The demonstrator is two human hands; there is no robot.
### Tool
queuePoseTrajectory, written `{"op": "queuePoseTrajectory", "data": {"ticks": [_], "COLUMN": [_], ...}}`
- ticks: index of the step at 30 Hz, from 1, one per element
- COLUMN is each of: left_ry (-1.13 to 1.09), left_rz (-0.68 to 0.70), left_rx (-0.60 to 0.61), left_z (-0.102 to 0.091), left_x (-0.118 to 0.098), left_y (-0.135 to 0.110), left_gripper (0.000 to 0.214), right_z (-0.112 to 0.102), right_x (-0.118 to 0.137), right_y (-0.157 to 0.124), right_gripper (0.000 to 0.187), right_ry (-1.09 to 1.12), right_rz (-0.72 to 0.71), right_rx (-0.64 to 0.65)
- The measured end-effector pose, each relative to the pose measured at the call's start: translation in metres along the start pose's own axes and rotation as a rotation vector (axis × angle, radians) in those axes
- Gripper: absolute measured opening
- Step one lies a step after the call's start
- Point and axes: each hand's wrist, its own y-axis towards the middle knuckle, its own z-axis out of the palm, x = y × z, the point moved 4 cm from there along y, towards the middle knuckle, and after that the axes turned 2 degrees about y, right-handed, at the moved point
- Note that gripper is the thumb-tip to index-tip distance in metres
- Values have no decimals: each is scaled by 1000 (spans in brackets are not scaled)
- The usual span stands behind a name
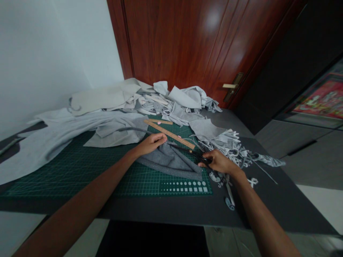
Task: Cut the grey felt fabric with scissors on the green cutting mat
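My left hand (pixel 154 141) pinches the upper edge of a dark grey piece of fabric (pixel 168 160), which lies in loose folds on a green cutting mat (pixel 107 178). A narrow grey strip runs leftward from the fingers. My right hand (pixel 215 161) is closed round the handles of black scissors (pixel 197 155). Their blades point left to the fabric's edge, close to my left fingertips; whether they are parted I cannot make out. Just beyond the blades a wooden ruler (pixel 174 136) lies slantwise, with a shorter wooden piece (pixel 163 122) behind it.
Light grey fabric (pixel 66 130) spreads over the mat's left side. Pale cloth pieces (pixel 184 97) are heaped along the back, before a brown door (pixel 174 43). Scraps and strips (pixel 233 144) cover the right, and curled offcuts (pixel 229 203) lie near the table's (pixel 284 207) front edge.
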Motion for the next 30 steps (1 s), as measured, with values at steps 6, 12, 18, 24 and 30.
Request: {"op": "queuePoseTrajectory", "data": {"ticks": [6, 12, 18, 24, 30], "left_ry": [-14, -20, -30, -53, -43], "left_rz": [1, 1, 1, 1, -12], "left_rx": [-8, -1, 6, 18, 29], "left_z": [0, 0, 0, 2, 3], "left_x": [-2, -2, 1, 1, 0], "left_y": [0, 0, -1, -2, -2], "left_gripper": [35, 36, 38, 37, 39], "right_z": [1, 1, 2, 2, 2], "right_x": [1, 3, 7, 8, 10], "right_y": [-3, -2, 0, 0, 0], "right_gripper": [48, 46, 42, 44, 45], "right_ry": [8, 13, -21, -9, -16], "right_rz": [30, 51, 45, 36, 29], "right_rx": [20, 17, -8, -8, -8]}}
